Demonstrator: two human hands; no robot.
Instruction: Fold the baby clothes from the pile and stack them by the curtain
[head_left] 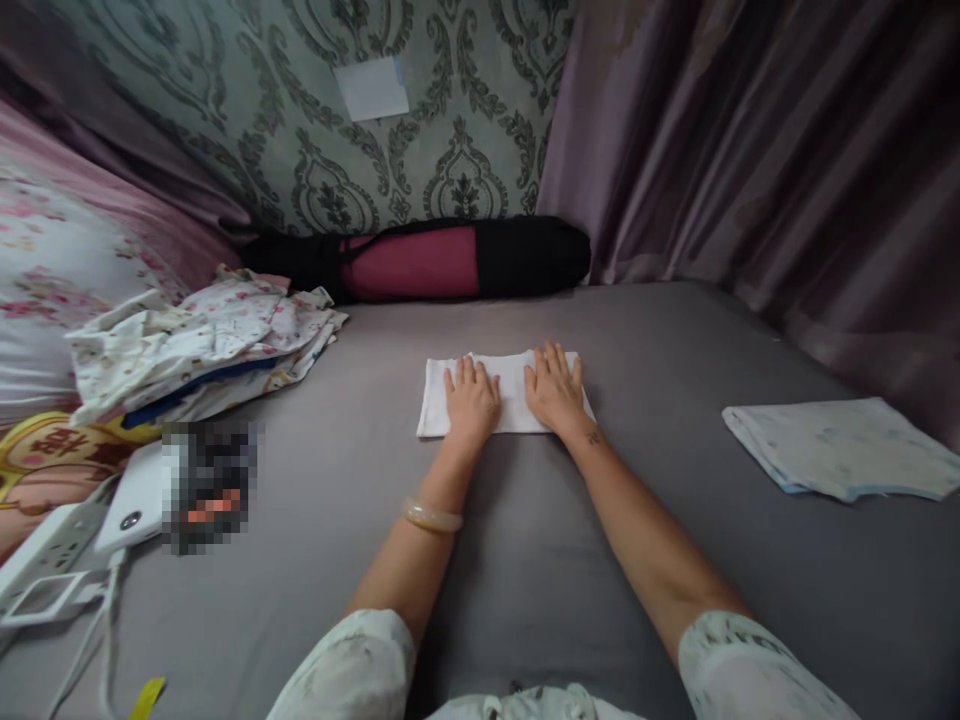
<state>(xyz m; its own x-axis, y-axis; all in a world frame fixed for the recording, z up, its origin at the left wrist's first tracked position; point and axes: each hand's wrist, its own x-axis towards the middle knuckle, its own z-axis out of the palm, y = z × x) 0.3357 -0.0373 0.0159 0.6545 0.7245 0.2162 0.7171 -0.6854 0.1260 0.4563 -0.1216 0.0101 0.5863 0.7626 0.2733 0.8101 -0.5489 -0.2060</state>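
Note:
A white folded cloth (512, 395) lies flat on the grey sheet (360, 560), in the middle of the view. My left hand (472, 400) rests palm down on its left part, fingers spread and pointing away from me. On the right part of the same cloth lies my right hand (553, 388), also palm down with its fingers apart. Neither hand grips anything. Bare cloth shows between the two hands. A bracelet is on my left wrist.
Crumpled patterned clothes (217, 345) lie at the left, with a white device (142, 495), a power strip (56, 550) and cables nearer me. A folded pale cloth (844, 445) is at the right. Along the wall lies a long black and red bag (420, 262).

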